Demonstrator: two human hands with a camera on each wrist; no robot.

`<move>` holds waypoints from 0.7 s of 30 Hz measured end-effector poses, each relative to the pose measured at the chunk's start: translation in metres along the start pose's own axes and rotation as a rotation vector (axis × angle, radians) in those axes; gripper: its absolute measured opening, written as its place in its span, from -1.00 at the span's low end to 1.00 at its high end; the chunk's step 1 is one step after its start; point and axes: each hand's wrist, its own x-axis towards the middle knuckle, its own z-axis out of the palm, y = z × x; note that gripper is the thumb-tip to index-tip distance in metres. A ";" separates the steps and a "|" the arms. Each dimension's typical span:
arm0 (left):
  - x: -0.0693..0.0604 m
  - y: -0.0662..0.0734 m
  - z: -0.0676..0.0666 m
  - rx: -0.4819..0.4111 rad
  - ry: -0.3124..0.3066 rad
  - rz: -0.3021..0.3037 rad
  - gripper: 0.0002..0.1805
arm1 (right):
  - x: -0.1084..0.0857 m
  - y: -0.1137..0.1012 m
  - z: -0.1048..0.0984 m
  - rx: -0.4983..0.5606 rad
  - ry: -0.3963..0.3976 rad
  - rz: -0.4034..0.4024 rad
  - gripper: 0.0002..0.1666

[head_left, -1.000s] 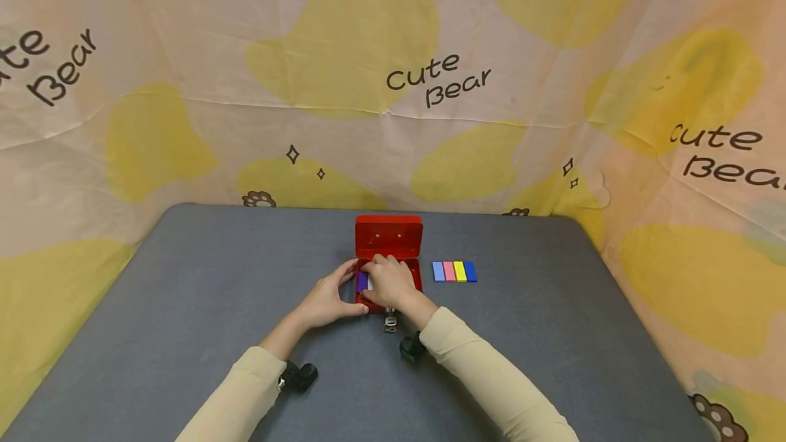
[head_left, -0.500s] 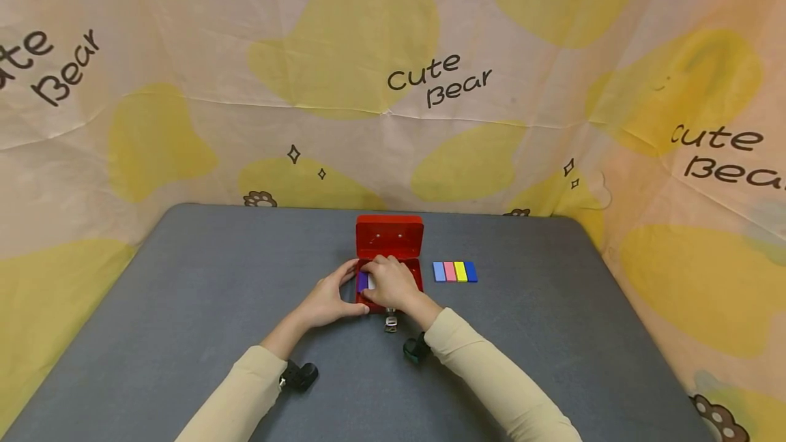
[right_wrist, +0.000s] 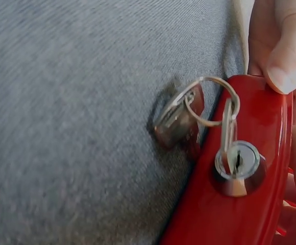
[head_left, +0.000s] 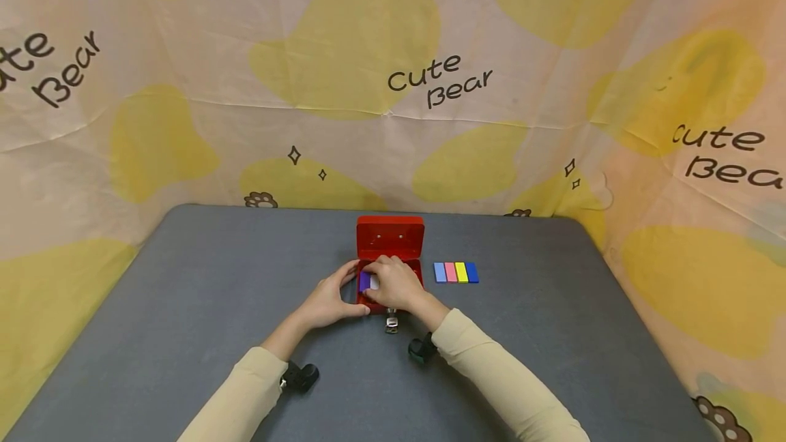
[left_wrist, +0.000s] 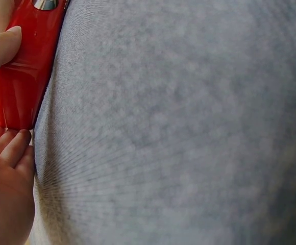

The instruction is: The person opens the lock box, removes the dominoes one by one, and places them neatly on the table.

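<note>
A red metal cash box (head_left: 390, 237) with a lock stands on the table, its lid raised at the back. My left hand (head_left: 325, 302) holds its left side; in the left wrist view the thumb (left_wrist: 7, 46) lies on the front face and the fingers touch the end. Inside, my right hand (head_left: 398, 285) pinches a small white block (head_left: 374, 282) between thumb and fingers and covers the right part of the box. A purple block (head_left: 365, 281) stands left of the white one. Keys (right_wrist: 176, 122) on a ring hang from the key in the lock (right_wrist: 238, 159).
Right of the box several flat blocks lie in a row: light blue (head_left: 440, 273), pink (head_left: 451, 273), yellow (head_left: 461, 273) and dark blue (head_left: 471, 273). The grey table (head_left: 233, 244) ends at a patterned cloth backdrop (head_left: 344, 155).
My right wrist and forearm have shifted slightly to the right, while the fingers stay in the box. The left hand, the box and the row of blocks keep their places.
</note>
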 end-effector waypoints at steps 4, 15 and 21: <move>0.000 0.000 0.000 0.007 0.001 -0.007 0.02 | -0.003 0.002 -0.004 0.032 0.028 -0.010 -0.51; -0.001 0.002 0.001 0.002 -0.001 -0.019 0.01 | -0.013 0.009 -0.016 0.062 0.028 -0.014 -0.46; 0.000 0.002 0.001 -0.002 -0.001 -0.027 0.01 | -0.021 0.017 -0.026 0.062 0.051 -0.050 -0.47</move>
